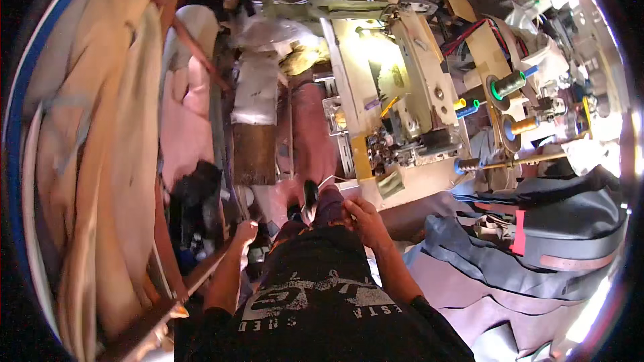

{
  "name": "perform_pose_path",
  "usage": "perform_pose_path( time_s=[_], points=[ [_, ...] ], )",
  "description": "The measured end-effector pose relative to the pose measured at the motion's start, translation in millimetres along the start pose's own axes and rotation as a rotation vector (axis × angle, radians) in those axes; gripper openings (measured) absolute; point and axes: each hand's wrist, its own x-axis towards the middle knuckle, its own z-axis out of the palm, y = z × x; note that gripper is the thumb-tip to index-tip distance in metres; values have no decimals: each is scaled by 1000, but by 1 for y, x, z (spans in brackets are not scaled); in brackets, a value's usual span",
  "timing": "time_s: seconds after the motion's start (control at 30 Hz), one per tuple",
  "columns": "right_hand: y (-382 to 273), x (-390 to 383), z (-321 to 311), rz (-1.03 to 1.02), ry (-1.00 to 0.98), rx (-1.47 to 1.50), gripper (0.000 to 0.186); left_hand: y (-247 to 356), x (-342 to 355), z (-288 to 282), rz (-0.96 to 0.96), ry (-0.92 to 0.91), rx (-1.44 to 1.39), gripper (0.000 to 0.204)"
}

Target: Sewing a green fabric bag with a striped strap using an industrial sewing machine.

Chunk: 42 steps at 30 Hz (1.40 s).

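Observation:
My left hand (245, 232) is closed beside my left leg, near a brown bar (201, 275); what it holds, if anything, I cannot make out. My right hand (362, 218) has its fingers curled beside the dark trouser fabric over my right thigh (330, 208); whether it grips anything is unclear. Just beyond it is the pale sewing table (416, 188), carrying a lit sewing machine (424, 107) and a small olive scrap (390, 183). I am standing, with a dark shoe (310, 193) visible below me.
Tan hides (87, 161) hang along the left, beside a pink padded board (184, 94). Thread spools (508, 84) stand right of the machine. Dark leather pieces (563, 214) are piled at lower right. A narrow reddish floor strip (312, 127) runs left of the table.

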Motion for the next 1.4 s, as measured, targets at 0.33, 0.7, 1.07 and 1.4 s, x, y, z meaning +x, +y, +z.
perform_pose_path(
  time_s=[0.33, 0.7, 1.07, 1.4],
  points=[
    [-111, 166, 0, -125, 134, -71, 20, 28, 174, -113, -334, -207, -430, 24],
    [-186, 271, -45, -166, 496, 185, 16, 169, 368, -273, 116, -150, 222, 23],
    [-154, 356, -44, -106, 1350, -405, 11, 523, 554, -334, 1094, -292, 225, 26],
    [-123, 422, -34, -164, 1771, -946, 28, 610, 686, -327, 1579, -136, 578, 45]
  ],
)
